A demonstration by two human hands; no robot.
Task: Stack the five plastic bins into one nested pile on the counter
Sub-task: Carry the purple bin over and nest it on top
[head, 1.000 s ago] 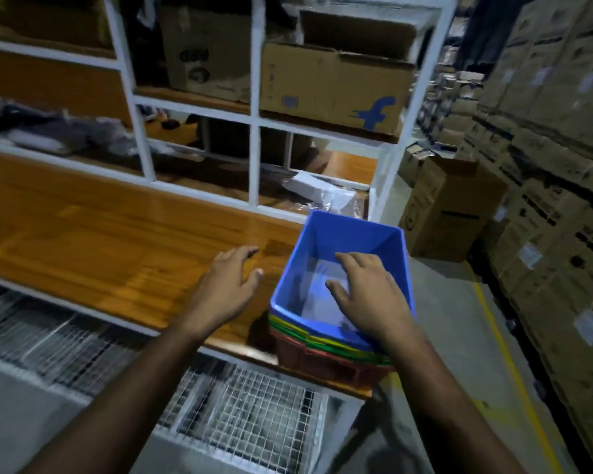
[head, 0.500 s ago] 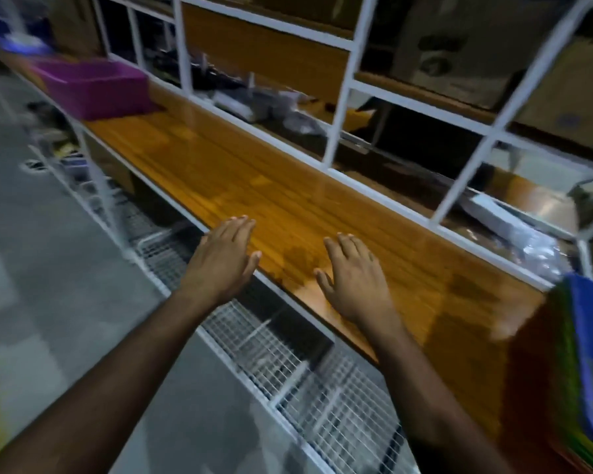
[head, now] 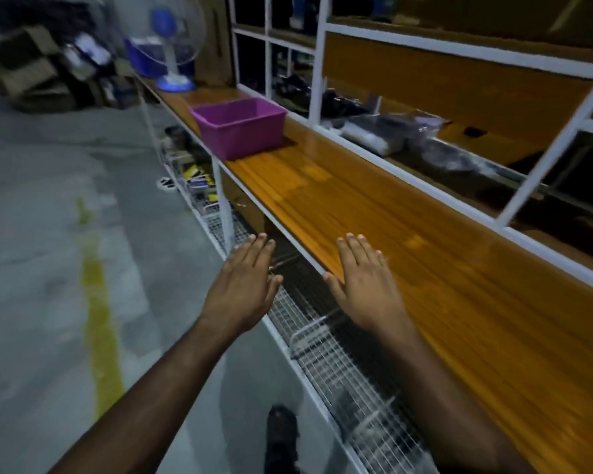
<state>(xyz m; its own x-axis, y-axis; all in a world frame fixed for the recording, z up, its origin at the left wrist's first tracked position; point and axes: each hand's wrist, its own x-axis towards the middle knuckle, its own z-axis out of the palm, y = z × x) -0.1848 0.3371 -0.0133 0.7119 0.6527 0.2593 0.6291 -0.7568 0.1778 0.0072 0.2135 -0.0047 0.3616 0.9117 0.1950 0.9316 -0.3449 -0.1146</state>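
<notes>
On your far left is a grey concrete floor (head: 31,268) with a yellow painted line (head: 100,302) running along it. Your left hand (head: 243,289) reaches forward, palm down, its fingers (head: 261,244) flat, close together and holding nothing, over the edge of a white wire rack (head: 339,364) below the desk (head: 425,268). Just to the right, your right hand (head: 363,285) is also flat and empty, its fingers stretched over the near edge of the wooden desk. Farther along the desk, well apart from both hands, a purple plastic bin (head: 240,126) sits upright and open. Beyond it stands a blurred blue and white fan (head: 172,46). White shelf frames (head: 408,49) rise on the right.
</notes>
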